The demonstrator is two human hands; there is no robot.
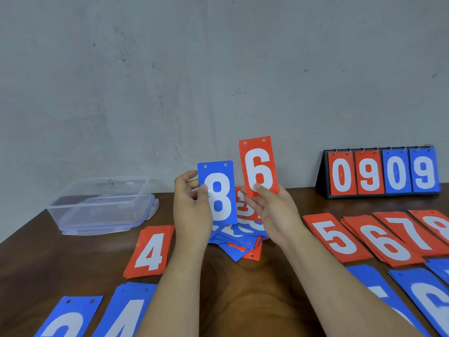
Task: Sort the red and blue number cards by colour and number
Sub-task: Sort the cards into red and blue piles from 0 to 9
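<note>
Fingers pinching: right hand holding red 6 card upright, left hand blue 8 card; red 6 pile off right, same side.

We hold two cards upright above the pile: the blue 8 pinched in our left hand, and the red 6, higher and leaning slightly left, pinched at its lower edge by our right hand. Each bears a white digit and two punched holes on top. Beneath them the pile lies as a loose red-and-blue heap. Left of it lies a red 4 stack; to the right, the red 5 stack, 6 stack, 7 stack and 8 stack overlap in a row. Nearer us lie a blue 4 on the left and a blue 6 on the right.
</note>
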